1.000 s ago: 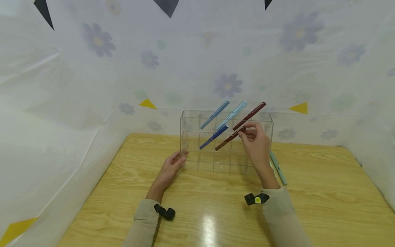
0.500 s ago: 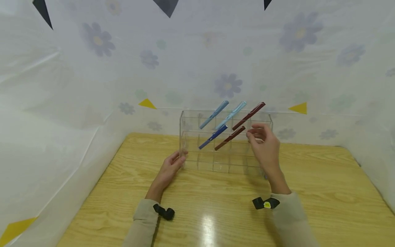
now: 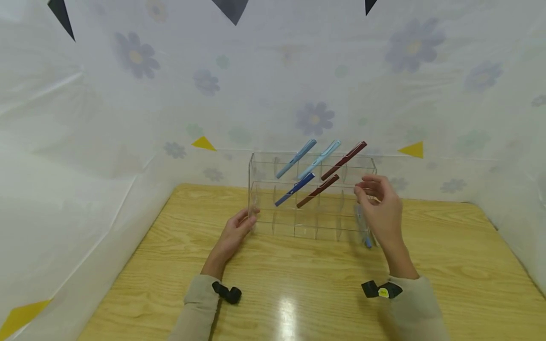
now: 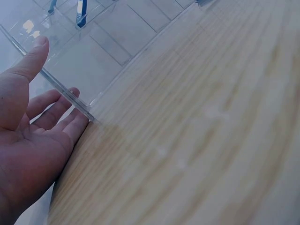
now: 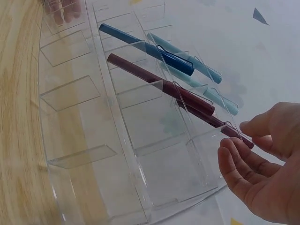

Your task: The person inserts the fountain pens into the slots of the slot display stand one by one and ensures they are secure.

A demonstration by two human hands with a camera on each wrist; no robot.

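Observation:
A clear acrylic tiered pen rack (image 3: 307,230) stands on the table, holding several slanted pens. Its top tier bears a steel-blue pen (image 3: 296,158), a pale blue pen (image 3: 321,158) and a maroon pen (image 3: 343,161). Below them rest a dark blue pen (image 3: 295,189) and a second maroon pen (image 3: 318,191). My left hand (image 3: 232,237) holds the rack's left side panel, thumb and fingers on either side of its edge in the left wrist view. My right hand (image 3: 381,210), fingers loosely bent and holding nothing, is by the rack's right end.
A blue pen end (image 3: 368,242) shows at the rack's right end, partly covered by my right hand. The wooden table (image 3: 273,284) meets a flower-printed white sheet (image 3: 264,104) behind the rack. Yellow triangles (image 3: 411,150) are on the sheet.
My right hand has let go of the lower maroon pen and moved right, to the rack's right end. That pen stays in its slot. The left hand has not moved.

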